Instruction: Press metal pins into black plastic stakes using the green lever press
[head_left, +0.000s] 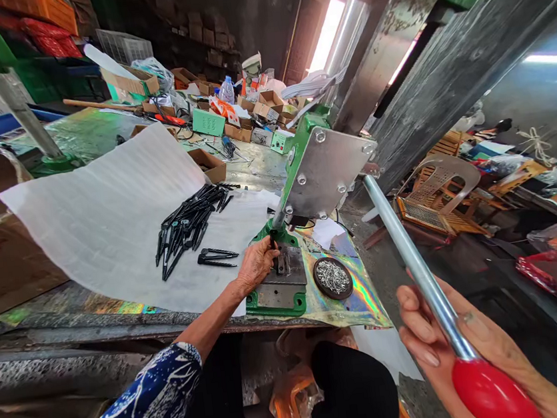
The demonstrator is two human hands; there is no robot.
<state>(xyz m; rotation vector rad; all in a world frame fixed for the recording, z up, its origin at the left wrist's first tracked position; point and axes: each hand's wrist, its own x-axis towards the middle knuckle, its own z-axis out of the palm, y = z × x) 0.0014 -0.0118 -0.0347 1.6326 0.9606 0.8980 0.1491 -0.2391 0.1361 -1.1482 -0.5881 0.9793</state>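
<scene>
A green hand press [323, 167] stands on the bench edge. Its long steel lever [409, 251] ends in a red knob [491, 394]. My right hand [468, 348] is wrapped round the lever just above the knob. My left hand [257, 263] reaches to the press's grey base plate [280, 289], its fingers pinched on a small black part under the ram. A pile of black pointed parts [187, 227] lies on a white sheet [113, 221] to the left. A round black dish of small metal pins [333, 278] sits right of the base plate.
Several cardboard boxes [210, 165], a water bottle [226, 91] and clutter cover the far bench. Plastic chairs [438, 194] stand on the right. A steel column [390, 42] rises behind the press. An iridescent foil sheet [364, 300] lies under the press.
</scene>
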